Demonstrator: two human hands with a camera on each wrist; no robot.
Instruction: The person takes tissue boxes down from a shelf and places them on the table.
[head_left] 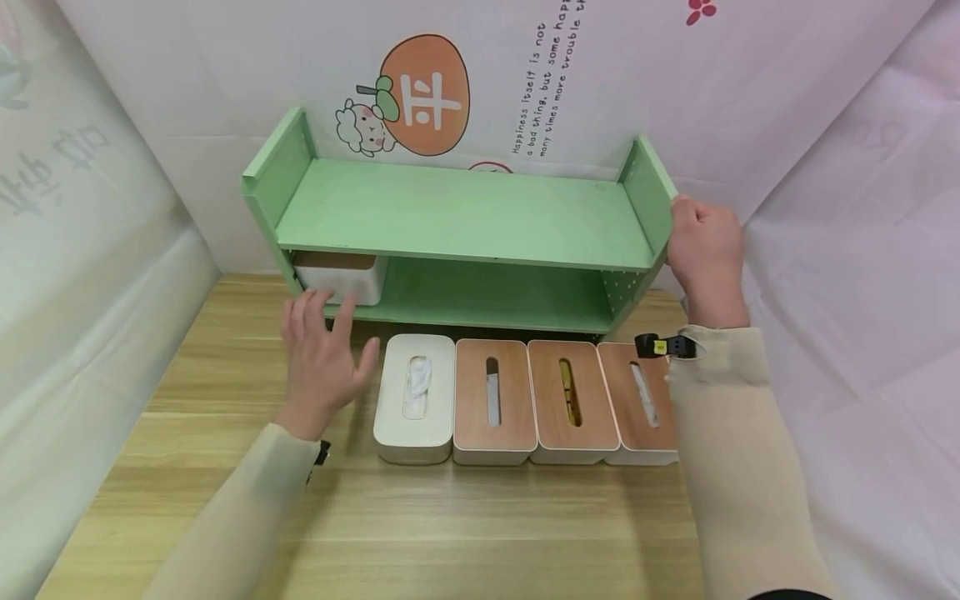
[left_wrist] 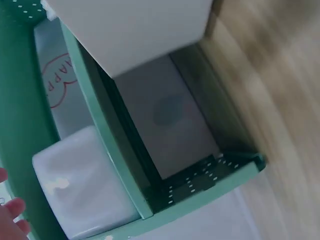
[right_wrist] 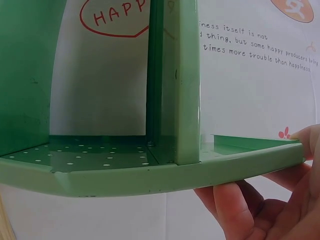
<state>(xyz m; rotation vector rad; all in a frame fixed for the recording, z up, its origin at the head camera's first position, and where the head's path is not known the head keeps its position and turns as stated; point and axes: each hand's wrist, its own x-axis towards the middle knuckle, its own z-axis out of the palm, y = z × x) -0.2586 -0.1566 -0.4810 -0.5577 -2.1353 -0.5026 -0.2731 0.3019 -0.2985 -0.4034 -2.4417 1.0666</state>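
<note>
A green two-tier shelf (head_left: 465, 208) stands at the back of the table. My right hand (head_left: 707, 250) grips the upper part of its right side panel; in the right wrist view, thumb and fingers (right_wrist: 232, 207) lie on either side of that panel. On the lower tier, at the left end, sits a white box (head_left: 341, 279) with a brown lid, its plain white face (left_wrist: 87, 185) showing in the left wrist view. In front of this box is my left hand (head_left: 322, 362), fingers spread and holding nothing. Whether a fingertip touches the box I cannot tell.
Before the shelf, side by side, stand a cream tissue box (head_left: 390, 400) and three wood-lidded boxes (head_left: 468, 400), with slots on top. My right sleeve partly covers the rightmost box (head_left: 618, 400). Printed white cloth (head_left: 585, 92) hangs behind and on both sides of the wooden table (head_left: 480, 533).
</note>
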